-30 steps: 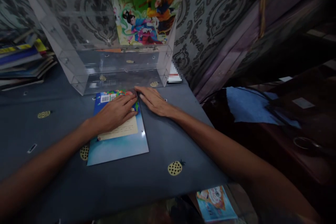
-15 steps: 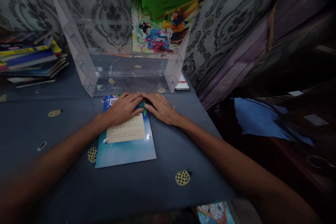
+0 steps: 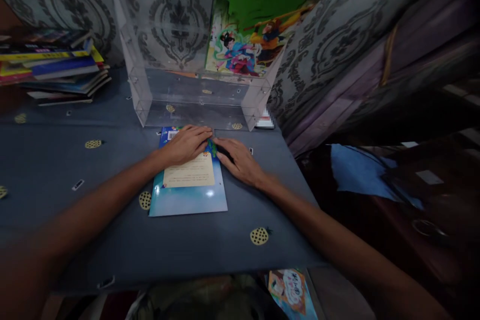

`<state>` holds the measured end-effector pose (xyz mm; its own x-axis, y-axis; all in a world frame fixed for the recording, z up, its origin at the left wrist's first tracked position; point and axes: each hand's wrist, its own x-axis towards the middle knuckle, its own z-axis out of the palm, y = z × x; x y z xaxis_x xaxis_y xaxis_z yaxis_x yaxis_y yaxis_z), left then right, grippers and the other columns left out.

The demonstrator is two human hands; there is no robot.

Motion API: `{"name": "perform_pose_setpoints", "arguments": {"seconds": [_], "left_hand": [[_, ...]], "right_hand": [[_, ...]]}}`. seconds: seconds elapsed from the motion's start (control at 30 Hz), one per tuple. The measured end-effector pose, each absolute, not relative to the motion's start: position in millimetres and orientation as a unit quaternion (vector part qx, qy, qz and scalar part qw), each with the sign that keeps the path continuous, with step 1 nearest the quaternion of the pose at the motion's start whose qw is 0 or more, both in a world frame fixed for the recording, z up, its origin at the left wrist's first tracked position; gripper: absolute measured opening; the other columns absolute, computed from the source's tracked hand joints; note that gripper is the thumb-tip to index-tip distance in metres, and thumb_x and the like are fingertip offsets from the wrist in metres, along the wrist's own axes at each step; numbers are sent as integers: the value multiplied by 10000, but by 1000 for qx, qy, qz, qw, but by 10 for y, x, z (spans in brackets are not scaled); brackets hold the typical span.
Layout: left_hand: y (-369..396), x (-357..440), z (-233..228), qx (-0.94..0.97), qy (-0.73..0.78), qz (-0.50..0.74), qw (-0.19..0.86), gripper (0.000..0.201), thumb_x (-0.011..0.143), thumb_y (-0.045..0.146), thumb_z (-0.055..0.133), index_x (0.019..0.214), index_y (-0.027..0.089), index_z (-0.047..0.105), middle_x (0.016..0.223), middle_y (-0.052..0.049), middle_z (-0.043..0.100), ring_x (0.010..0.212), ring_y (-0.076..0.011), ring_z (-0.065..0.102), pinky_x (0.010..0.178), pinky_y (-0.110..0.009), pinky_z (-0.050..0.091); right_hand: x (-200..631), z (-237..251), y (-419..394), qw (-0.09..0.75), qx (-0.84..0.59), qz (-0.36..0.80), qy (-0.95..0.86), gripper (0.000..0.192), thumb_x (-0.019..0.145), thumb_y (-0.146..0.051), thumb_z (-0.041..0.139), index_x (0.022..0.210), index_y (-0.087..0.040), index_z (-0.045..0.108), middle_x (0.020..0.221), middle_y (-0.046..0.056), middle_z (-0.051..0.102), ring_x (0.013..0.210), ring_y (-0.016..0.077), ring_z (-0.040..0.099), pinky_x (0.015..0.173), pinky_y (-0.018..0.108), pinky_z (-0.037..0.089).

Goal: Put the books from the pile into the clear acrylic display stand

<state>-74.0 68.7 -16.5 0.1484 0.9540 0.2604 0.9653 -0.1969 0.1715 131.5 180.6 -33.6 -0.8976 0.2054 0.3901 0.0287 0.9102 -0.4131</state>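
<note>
A thin blue book (image 3: 189, 202) with a cream text panel lies flat on the dark grey tablecloth. My left hand (image 3: 189, 144) rests palm down across its upper part, fingers stretched toward the upper right corner and covering some of the cover. At the book's upper right edge is my right hand (image 3: 240, 157), its fingertips close to or on that edge and the thumb apart from the fingers. Neither hand has its fingers wrapped round anything. Just beyond the book stands a clear acrylic rack (image 3: 144, 100), with a green picture book (image 3: 247, 30) upright at its right.
A stack of books (image 3: 63, 67) sits at the table's back left. Below the front edge, another colourful book (image 3: 290, 290) is visible. Patterned curtains (image 3: 176, 15) hang behind the rack. To the right, past the table edge, lies a blue cloth-like sheet (image 3: 360, 170).
The view has shifted, so the table things appear further right and the book higher. My right hand has drawn slightly away from my left, opening a small gap between their fingertips.
</note>
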Motion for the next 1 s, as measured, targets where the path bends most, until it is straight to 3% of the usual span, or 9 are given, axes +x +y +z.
{"name": "perform_pose_setpoints", "arguments": {"seconds": [0.27, 0.67, 1.0], "left_hand": [[688, -747, -184, -753, -639, -158, 7, 427, 1046, 258, 382, 1392, 104, 577, 1488, -135, 575, 1358, -271, 546, 1136, -451, 393], [639, -678, -192, -746, -645, -158, 46, 382, 1037, 242, 385, 1294, 109, 635, 1371, -167, 647, 1240, -267, 619, 1079, -440, 449], [651, -709, -252, -746, -639, -174, 76, 329, 1017, 222, 430, 1226, 118, 663, 1225, -148, 709, 1155, -253, 657, 1034, -416, 484]], "right_hand": [[1826, -204, 1243, 215, -65, 224, -948, 359, 1043, -324, 449, 1326, -224, 646, 1293, 128, 710, 1299, 298, 606, 1074, 583, 510], [2202, -155, 638, 204, -37, 158, -966, 328, 1010, -249, 506, 1303, -217, 650, 1282, 122, 721, 1267, 292, 644, 1087, 570, 524], [1562, -103, 32, 63, 83, 126, -987, 511, 1067, -394, 469, 1469, -80, 488, 1556, 165, 489, 1527, 246, 332, 1269, 485, 283]]}}
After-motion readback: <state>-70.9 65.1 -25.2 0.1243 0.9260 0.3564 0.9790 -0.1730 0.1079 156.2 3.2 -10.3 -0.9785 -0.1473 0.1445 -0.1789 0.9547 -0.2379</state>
